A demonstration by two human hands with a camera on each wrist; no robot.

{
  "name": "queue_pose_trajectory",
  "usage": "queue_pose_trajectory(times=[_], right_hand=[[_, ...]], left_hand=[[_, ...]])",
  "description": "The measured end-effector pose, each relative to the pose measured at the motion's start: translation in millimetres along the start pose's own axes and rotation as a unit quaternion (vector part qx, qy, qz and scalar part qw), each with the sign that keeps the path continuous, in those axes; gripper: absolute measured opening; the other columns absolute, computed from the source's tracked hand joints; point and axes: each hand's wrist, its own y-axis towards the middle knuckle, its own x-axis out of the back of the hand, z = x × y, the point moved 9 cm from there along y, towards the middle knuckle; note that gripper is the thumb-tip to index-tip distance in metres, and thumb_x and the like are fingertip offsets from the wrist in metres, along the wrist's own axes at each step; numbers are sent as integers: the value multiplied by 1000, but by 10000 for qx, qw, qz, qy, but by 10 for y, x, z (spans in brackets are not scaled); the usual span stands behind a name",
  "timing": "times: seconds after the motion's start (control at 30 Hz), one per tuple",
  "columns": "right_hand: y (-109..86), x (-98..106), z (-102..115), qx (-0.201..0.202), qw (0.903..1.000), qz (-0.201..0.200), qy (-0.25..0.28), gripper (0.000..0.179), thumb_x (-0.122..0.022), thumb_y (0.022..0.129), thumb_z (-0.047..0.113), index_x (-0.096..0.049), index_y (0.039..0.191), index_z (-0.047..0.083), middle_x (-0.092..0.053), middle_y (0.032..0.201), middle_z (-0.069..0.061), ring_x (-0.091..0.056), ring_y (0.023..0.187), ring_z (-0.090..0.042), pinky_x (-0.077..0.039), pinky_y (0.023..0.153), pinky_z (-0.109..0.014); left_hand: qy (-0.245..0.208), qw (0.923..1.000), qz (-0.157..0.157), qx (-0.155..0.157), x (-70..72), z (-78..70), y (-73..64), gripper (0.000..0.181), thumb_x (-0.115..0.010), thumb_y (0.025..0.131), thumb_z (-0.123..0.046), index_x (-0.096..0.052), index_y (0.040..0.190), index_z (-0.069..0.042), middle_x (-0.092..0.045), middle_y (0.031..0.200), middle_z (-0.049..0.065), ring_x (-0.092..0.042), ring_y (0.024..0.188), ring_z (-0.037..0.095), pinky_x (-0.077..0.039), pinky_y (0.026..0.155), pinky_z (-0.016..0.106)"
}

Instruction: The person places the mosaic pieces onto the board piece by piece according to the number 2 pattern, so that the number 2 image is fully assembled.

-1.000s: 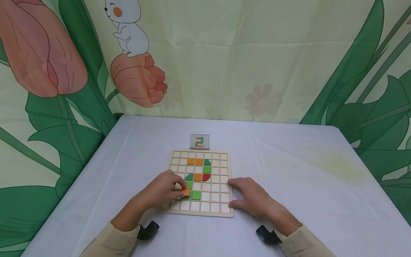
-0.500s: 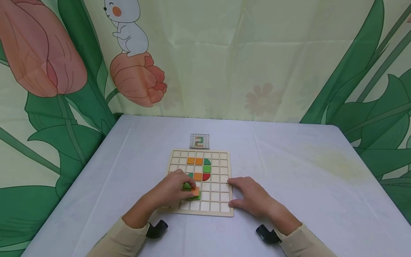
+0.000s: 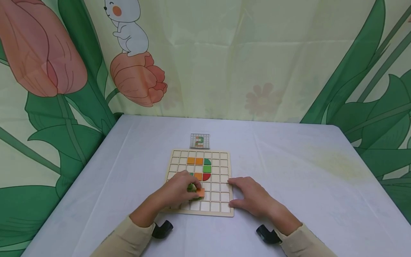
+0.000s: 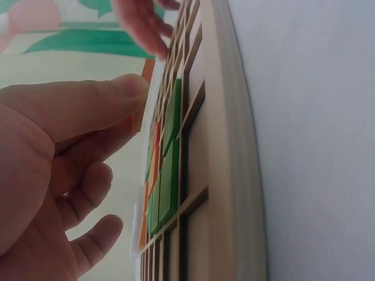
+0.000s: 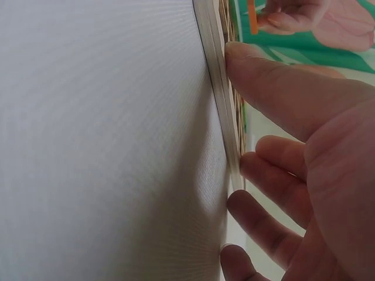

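My left hand (image 3: 178,189) pinches an orange square tile (image 3: 201,192) between thumb and fingers, just above the wooden grid board (image 3: 221,187). In the left wrist view the orange tile (image 4: 148,71) is held on edge, apart from the board, near green tiles (image 4: 170,181) in its cells. My right hand (image 3: 253,198) touches the board's right edge with thumb and fingertips, fingers spread and relaxed. On the board lie orange tiles (image 3: 199,161), a dark green quarter-round (image 3: 207,162), a light green square (image 3: 207,169) and a red quarter-round (image 3: 206,177). The left hand partly hides other green pieces.
Behind the board lies a small card (image 3: 199,141) printed with a coloured grid pattern. A white cloth (image 3: 289,160) covers the table, and a curtain (image 3: 218,71) with flower drawings hangs at its far side.
My left hand has moved right across the board with the orange tile, from over the left green tiles to just right of them. The right hand stays at the board's edge.
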Motion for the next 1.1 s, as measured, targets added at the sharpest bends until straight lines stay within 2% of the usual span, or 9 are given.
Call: queue_pose_trajectory(times=[0.2, 0.33, 0.63, 0.87, 1.1], right_hand=[[-2, -3, -9, -25, 10000, 25, 25, 64, -83, 82, 27, -58, 137, 5, -57, 137, -11, -49, 129, -33, -39, 107, -50], [-6, 9, -6, 65, 10000, -29, 8, 64, -83, 82, 27, -58, 136, 4, -58, 136, -11, -50, 128, -33, -39, 106, -50], [-2, -17, -31, -135, 9999, 50, 46, 65, -84, 81, 27, -58, 137, 5, -57, 137, -10, -48, 129, -32, -38, 107, -50], [3, -21, -38, -142, 9999, 58, 48, 65, -83, 82, 27, -58, 137, 6, -57, 137, -9, -48, 130, -32, -38, 107, -50], [5, -14, -35, -106, 9999, 48, 74, 64, -83, 82, 27, -58, 137, 5, -57, 137, -9, -48, 129, -32, -38, 107, -50]], left_hand=[[-193, 9994, 137, 249, -76, 2, 7, 8, -80, 87, -26, -73, 90, -25, -57, 90, -12, -48, 89, 12, -45, 74, 29], [-151, 9994, 154, 276, -115, -20, 15, 8, -80, 87, -24, -73, 92, -25, -55, 90, -11, -48, 90, 13, -45, 76, 30], [198, 9996, 131, 124, -193, -61, 51, 9, -81, 86, -23, -74, 92, -23, -58, 86, -18, -51, 89, 11, -46, 79, 31], [337, 9994, 34, -12, -191, -101, 64, 9, -82, 85, -22, -74, 90, -22, -57, 83, -17, -48, 83, 10, -44, 73, 28], [455, 9987, -35, -210, -184, -145, 88, 8, -82, 84, -19, -75, 89, -21, -61, 83, -18, -50, 83, 10, -44, 74, 29]])
